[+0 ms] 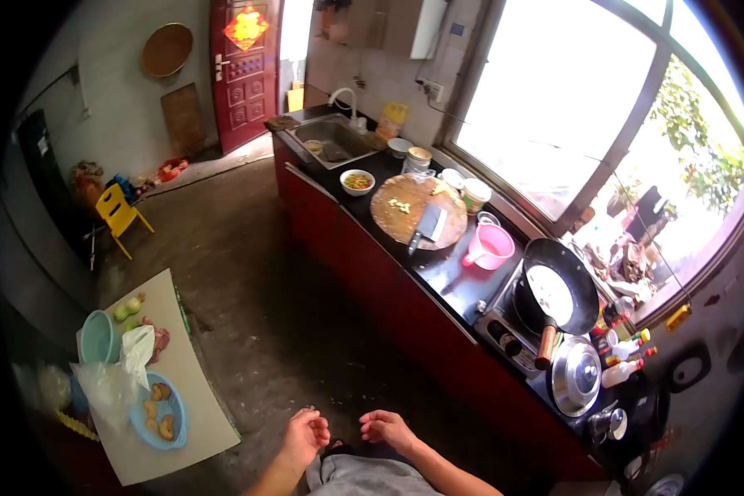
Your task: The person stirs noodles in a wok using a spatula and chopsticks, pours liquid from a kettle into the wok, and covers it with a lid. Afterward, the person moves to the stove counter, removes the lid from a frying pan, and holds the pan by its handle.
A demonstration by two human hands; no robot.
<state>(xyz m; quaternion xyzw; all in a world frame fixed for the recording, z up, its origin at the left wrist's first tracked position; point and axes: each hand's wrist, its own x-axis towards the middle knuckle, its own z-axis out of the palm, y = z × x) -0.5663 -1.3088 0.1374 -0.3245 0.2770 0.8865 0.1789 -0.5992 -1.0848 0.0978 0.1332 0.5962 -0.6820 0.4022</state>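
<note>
My left hand (306, 434) hangs in front of my body, its fingers loosely curled and nothing seen in them. A short gap to its right, my right hand (387, 430) is held at the same height, fingers half bent and also without anything visible. Both are over the floor, touching no object. On the black counter, a cleaver (427, 227) lies on a round wooden chopping board (393, 221) with small yellowish pieces (398, 205). A wok (589, 285) with a wooden handle sits on the gas stove (504, 333); something pale or shiny shows inside it.
Along the counter stand a sink (331, 140), a bowl of food (357, 183), a pink jug (489, 246), a pot lid (575, 376) and several bottles (622, 374). At left, a low table (194, 413) bears a blue basket of tubers (178, 442). A yellow chair (120, 213) stands behind.
</note>
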